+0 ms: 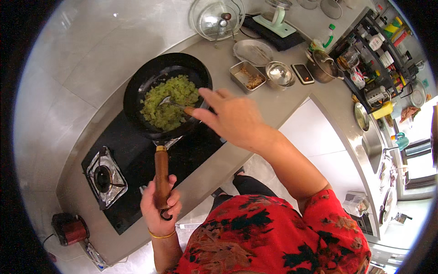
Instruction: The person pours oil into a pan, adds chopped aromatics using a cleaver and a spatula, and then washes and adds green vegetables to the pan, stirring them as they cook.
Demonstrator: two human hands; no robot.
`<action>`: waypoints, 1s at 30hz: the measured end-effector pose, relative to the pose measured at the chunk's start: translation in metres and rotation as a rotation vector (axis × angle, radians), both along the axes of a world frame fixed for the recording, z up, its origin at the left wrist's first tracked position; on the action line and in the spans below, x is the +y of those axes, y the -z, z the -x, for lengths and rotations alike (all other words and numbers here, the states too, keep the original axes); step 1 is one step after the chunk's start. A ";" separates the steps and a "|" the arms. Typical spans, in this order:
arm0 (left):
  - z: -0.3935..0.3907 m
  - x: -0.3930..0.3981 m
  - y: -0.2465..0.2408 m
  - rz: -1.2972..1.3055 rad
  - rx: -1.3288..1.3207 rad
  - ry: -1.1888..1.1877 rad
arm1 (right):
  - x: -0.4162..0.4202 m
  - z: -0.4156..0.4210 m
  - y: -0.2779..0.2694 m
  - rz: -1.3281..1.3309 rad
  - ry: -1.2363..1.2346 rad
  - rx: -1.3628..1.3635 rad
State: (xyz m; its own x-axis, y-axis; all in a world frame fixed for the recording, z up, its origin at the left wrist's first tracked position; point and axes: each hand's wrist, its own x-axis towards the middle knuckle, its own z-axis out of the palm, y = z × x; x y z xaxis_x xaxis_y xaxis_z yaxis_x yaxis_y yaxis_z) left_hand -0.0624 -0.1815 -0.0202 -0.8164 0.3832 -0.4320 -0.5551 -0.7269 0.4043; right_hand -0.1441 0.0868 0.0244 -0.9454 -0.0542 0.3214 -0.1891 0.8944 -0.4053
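Observation:
A black wok (133, 99) stands over the far burner, with chopped or mashed green food (171, 89) spread in its bottom. My left hand (160, 202) grips the wooden handle (162, 171) of the wok near its hooked end. Above the wok's right rim is my right hand (229, 116), with thumb and index finger at the end of a metal utensil (176, 104), whose head rests in the green food. The utensil's tip is partly sunk in the food, so its exact kind is unclear.
Right of the wok are a rectangular metal tray (236, 77) with brown crumbly food, a steel bowl (280, 73), an oval plate (252, 53), a phone (303, 74) and a lidded pot (323, 66). A second burner (103, 178) lies left. A glass lid (217, 20) leans against the wall.

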 end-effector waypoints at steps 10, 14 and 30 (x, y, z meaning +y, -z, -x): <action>-0.040 0.065 0.077 -0.020 -0.140 0.118 | 0.098 -0.102 0.093 0.010 -0.253 -0.041; -0.042 0.170 0.065 0.169 -0.135 0.295 | 0.157 -0.144 0.117 -0.087 -0.343 -0.259; -0.030 0.521 0.059 0.499 0.344 1.070 | 0.396 -0.315 0.142 0.063 0.317 -0.555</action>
State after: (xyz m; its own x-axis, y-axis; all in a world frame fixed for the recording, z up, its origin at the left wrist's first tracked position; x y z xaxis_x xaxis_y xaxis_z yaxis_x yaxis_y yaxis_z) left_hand -0.0322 0.3392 -0.0795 -0.2930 0.7838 -0.5476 -0.5862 0.3052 0.7505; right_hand 0.1710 0.4832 -0.1180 -0.9388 0.2587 -0.2274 0.3342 0.8436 -0.4202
